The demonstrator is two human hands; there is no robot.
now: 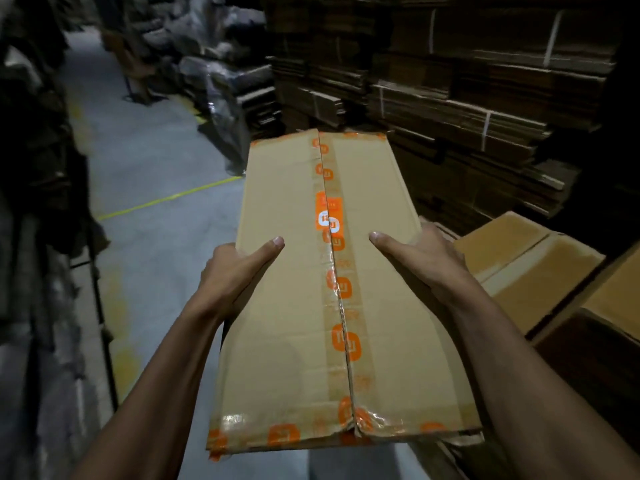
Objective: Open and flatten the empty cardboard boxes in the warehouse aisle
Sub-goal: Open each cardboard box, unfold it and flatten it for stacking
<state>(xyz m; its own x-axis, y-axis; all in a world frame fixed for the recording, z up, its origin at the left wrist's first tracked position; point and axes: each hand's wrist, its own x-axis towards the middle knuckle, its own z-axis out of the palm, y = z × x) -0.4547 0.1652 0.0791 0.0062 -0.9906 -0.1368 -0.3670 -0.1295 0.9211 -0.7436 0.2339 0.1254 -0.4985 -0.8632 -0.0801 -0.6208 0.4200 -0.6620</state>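
— Two hands on one box [332, 299]: left hand [239, 271] and right hand [419, 261] clamp its sides, thumbs on top, out over the aisle floor [156, 174].
— Opened yet?
— No, the tape [334, 258] looks unbroken along the seam. More closed boxes [530, 268] wait on the right; flattened stacks [450, 109] stand behind.

Both bare forearms reach toward twelve o'clock. The left hand [239, 271] points its thumb to two o'clock, fingers curled out of sight; the right hand [420, 261] mirrors it, thumb toward ten.
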